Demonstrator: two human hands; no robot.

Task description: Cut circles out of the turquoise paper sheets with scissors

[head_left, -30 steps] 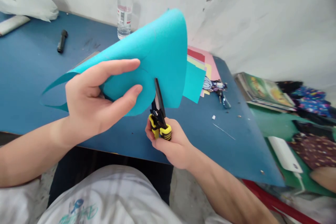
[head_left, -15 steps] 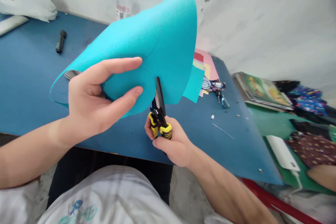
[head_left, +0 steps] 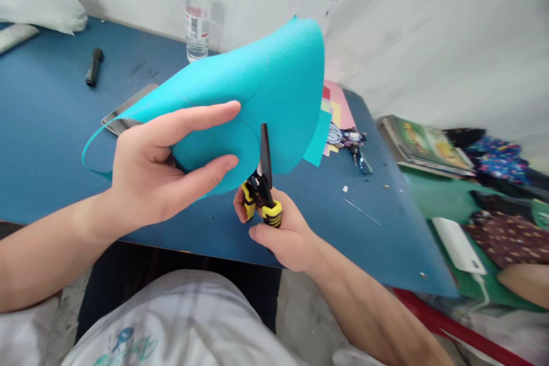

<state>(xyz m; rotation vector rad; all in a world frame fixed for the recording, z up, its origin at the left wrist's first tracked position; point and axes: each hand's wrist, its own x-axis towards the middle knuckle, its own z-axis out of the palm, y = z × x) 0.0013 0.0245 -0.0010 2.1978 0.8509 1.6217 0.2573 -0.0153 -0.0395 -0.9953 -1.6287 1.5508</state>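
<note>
A large turquoise sheet with faint drawn curves is bent over above the blue table. My left hand supports it from the left, thumb and index finger spread over its face; the other fingers are hidden behind it. My right hand is wrapped round the yellow-and-black handles of a pair of scissors. One dark blade lies in front of the sheet, pointing up beside a curved edge; the other is mostly hidden behind the paper.
Behind the sheet a clear bottle stands by the wall. A black cylinder lies on the blue table at left. Coloured papers and keys are at right, beyond them books and a white power bank.
The top of the turquoise sheet has dropped, uncovering more of the bottle. The scissors sit slightly farther right, and a grey flat object shows more behind my left hand.
</note>
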